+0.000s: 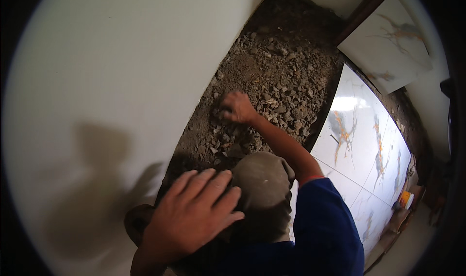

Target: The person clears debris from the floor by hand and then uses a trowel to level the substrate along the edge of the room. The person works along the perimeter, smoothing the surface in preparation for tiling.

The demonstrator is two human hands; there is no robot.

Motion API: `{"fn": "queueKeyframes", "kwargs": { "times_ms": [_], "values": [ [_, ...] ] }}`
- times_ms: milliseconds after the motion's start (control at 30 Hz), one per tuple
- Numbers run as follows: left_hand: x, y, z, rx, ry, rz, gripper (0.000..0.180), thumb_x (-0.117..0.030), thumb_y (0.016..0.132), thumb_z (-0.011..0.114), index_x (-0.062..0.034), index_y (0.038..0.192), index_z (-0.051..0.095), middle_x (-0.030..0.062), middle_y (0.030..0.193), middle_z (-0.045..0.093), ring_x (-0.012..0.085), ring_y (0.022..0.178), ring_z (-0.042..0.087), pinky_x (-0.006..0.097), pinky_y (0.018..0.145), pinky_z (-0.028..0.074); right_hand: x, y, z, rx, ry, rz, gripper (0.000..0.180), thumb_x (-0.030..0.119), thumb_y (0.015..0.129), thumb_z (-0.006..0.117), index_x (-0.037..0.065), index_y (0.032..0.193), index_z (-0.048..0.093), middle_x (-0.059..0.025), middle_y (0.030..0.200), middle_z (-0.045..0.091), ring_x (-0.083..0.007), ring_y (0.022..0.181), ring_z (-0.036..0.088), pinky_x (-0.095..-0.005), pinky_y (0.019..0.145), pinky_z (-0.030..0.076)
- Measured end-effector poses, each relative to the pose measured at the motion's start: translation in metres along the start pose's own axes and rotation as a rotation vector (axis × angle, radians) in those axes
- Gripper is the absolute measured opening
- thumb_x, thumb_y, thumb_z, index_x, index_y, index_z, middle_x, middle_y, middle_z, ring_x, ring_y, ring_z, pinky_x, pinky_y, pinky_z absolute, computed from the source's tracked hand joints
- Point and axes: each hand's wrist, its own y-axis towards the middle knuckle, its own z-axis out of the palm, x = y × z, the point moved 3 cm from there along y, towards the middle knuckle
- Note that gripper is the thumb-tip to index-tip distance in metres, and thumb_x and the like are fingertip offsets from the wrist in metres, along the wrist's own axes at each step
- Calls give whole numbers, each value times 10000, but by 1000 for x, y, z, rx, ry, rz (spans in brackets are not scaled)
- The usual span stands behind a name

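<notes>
My right hand (237, 107) reaches down to the bed of broken stone and soil (286, 89), close to the foot of the wall. Its fingers curl inward and are slightly blurred; whatever they grip, if anything, is hidden beneath the palm. Nearer to me, my left hand (196, 210) is raised with its back showing and its fingers stretched out, holding nothing. It hovers beside my bent knee (262, 184) in olive-brown trousers. Loose stones of mixed size surround the right hand.
A smooth white wall (111, 72) borders the rubble on the left. Glossy white tiles (357, 164) with grey and orange veining cover the floor at right, a thin dark piece (335, 138) on them. Another veined tile (388, 40) stands beyond. An orange-and-white container (406, 200) sits at the right.
</notes>
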Motion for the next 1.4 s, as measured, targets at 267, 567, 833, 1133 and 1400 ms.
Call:
{"fn": "queueKeyframes", "kwargs": {
  "times_ms": [267,567,833,1133,1400],
  "values": [
    [23,-19,32,105,-99,10,476,-406,869,824,-149,1253,714,75,1369,652,275,1255,615,455,1080,487,-108,-77,-99,-347,-234,835,800,784,882,630,332,1538,551,-122,1691,360,-395,1560,299,-683,1213,241],
    [31,-18,47,115,-151,239,461,-451,954,732,-105,1255,683,109,1313,650,278,1223,618,440,1073,478,23,-164,26,-350,-146,307,570,632,946,601,208,1323,655,-98,1469,525,-338,1355,462,-554,948,453],
    [23,2,67,126,-150,339,437,-436,978,701,-108,1266,678,90,1273,659,255,1193,625,414,1052,477,-30,-201,-44,-693,-331,601,616,615,937,684,200,1390,642,-173,1446,588,-389,1327,560,-558,1014,502],
    [5,9,74,188,-198,480,435,-432,987,690,-98,1264,676,92,1266,660,244,1188,616,406,1059,466,-31,-225,41,-619,-11,819,752,743,891,632,132,1329,651,-194,1426,508,-422,1303,499,-588,1013,503],
    [4,9,88,199,-218,502,445,-437,943,736,-104,1236,711,101,1273,691,281,1181,652,432,1037,495,35,-266,30,-542,-44,763,685,648,975,604,134,1428,601,-227,1405,550,-404,1279,527,-550,1093,437]
  ]
}}
